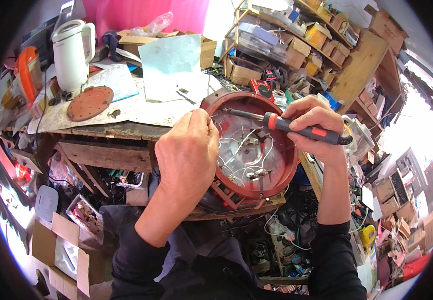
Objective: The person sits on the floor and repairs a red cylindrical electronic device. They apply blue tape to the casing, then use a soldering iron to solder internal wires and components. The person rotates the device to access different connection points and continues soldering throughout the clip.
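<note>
My right hand [320,120] is closed round the dark grey and red handle of a soldering iron [276,121]. The iron's metal shaft points left, its tip by the inner wall of a round reddish-brown appliance housing [291,172]. White wires [244,142] and small metal fittings show inside this open housing. My left hand [186,147] is at the housing's left rim, fingers pinched together close to the iron's tip. What the fingers hold is hidden or too small to name. The housing sits tilted at the edge of the wooden bench.
On the bench are a perforated reddish-brown disc [90,103], a white jug-shaped appliance [71,57], a sheet of paper [172,67] and a red meter [261,89]. Crowded shelves [296,37] stand at back right. An opened cardboard box [41,246] is on the floor at left.
</note>
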{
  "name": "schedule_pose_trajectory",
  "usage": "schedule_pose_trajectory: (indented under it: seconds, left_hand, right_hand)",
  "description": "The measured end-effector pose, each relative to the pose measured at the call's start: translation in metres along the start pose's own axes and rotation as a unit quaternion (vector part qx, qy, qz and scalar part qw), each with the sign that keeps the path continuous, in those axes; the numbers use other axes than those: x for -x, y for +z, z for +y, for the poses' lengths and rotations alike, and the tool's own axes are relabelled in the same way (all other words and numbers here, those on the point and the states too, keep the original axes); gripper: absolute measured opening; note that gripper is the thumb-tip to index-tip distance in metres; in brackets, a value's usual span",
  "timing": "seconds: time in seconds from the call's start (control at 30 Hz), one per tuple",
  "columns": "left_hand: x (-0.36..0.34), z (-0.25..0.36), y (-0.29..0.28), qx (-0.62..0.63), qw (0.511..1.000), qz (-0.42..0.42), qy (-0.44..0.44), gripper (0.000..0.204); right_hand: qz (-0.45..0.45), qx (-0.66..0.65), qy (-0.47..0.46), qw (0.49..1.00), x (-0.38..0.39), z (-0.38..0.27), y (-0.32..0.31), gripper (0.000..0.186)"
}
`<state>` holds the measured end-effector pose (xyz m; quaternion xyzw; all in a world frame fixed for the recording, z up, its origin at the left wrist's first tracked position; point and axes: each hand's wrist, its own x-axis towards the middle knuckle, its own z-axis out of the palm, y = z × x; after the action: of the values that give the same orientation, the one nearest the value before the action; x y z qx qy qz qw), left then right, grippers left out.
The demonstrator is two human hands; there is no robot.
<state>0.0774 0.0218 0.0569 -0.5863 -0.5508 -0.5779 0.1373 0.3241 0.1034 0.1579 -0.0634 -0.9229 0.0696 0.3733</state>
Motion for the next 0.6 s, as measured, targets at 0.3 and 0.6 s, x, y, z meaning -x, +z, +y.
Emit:
schedule_pose_trajectory:
  seconds: [0.3,0.6]
  left_hand:
    - [0.0003,-0.0008,0.0034,0.039,0.999,0.024,-0.012,0.012]
    - [-0.0005,-0.0009,0.0044,0.035,0.999,0.024,-0.002,0.012]
  right_hand:
    - [0.001,-0.02,0.024,0.999,-0.0016,-0.0029,0.0007,0.025]
    - [0.005,-0.042,0.048,0.998,0.0041,-0.0005,-0.0024,0.024]
